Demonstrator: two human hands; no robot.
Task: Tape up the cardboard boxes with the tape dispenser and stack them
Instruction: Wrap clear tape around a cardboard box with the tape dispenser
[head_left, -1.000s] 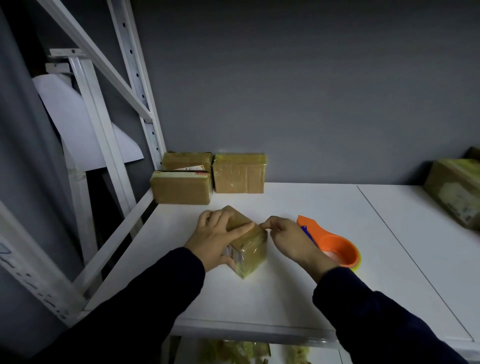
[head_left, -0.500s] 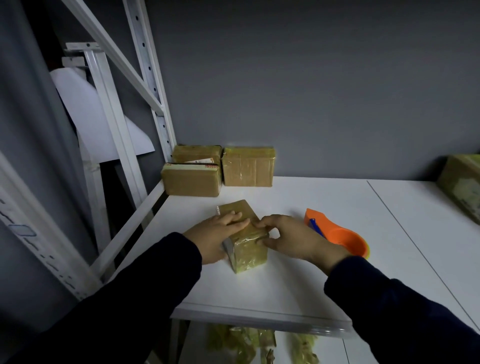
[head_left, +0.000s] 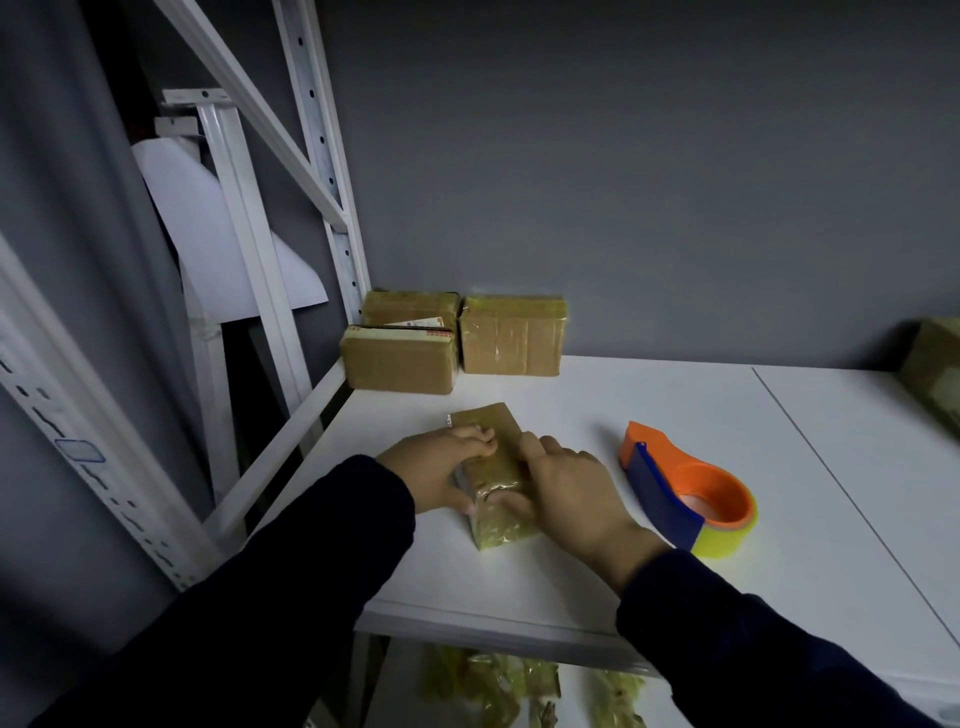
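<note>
Tape-wrapped brown cardboard box (head_left: 493, 475) lies near the front of the white shelf board (head_left: 623, 405), one end toward the person, gripped from both sides. The left hand (head_left: 441, 467) curls its fingers over the top left edge. The right hand (head_left: 571, 488) wraps the right side, thumb pressed on the glossy near end. Just right of that hand sits the orange and blue tape dispenser (head_left: 662, 501) (yellow roll loaded), untouched. Three more taped brown boxes (head_left: 400, 364) huddle at the back by the white metal rack post (head_left: 332, 182).
</note>
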